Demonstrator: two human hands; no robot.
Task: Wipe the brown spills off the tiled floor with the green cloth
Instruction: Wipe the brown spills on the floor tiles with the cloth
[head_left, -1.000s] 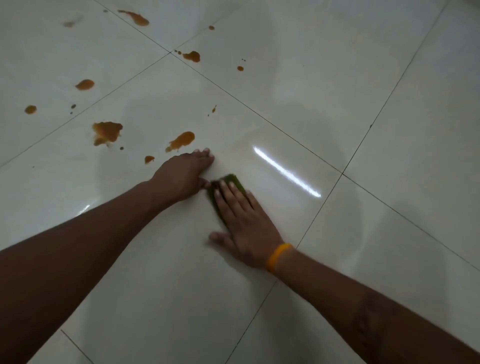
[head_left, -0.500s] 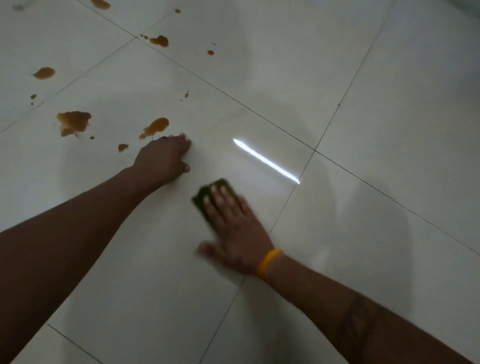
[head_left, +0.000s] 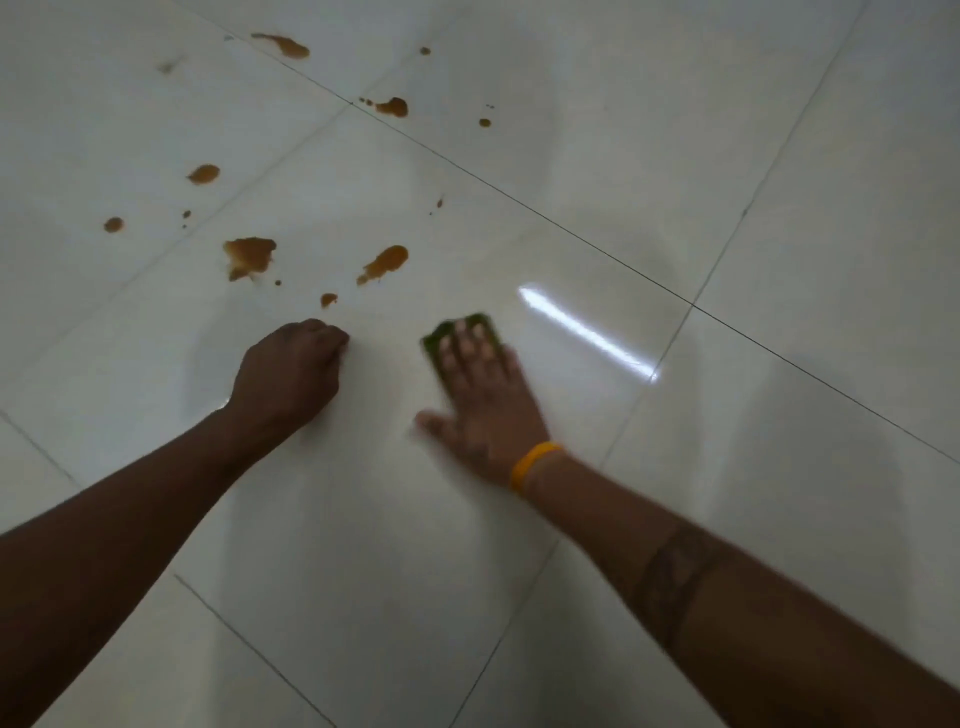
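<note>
**Q:** Head view. What do the hands do?

**A:** My right hand (head_left: 485, 402) lies flat on the green cloth (head_left: 435, 340), fingers (head_left: 470, 343) straight and spread, thumb out to the side on the bare tile. It presses the cloth down rather than gripping it; only the far end and one edge of the cloth show past my fingertips. The hand is blurred. A yellow wristband (head_left: 532, 464) circles that wrist. My left hand (head_left: 291, 374) rests on the tiled floor (head_left: 363, 545) with its fingers curled under, knuckles forward, holding nothing.

**Q:** Where is the cloth on the floor?

**A:** On the large central tile, beside my left hand but apart from it, with bare tile between them. A bright streak of reflected light (head_left: 587, 332) lies just beyond the cloth, toward the grout joint on that side.

**Q:** And the spills?

**A:** The brown spills lie farther out, none touching the cloth. On the same tile, the nearest are a small drop (head_left: 328, 299) just beyond my left knuckles, an elongated patch (head_left: 384, 264) and a broad blotch (head_left: 250, 255). Others sit on the tiles beyond: two rounded spots (head_left: 204, 173) (head_left: 113, 224), a patch at the grout crossing (head_left: 392, 107), a streak near the far edge (head_left: 283, 45), and scattered specks (head_left: 484, 122).
</note>
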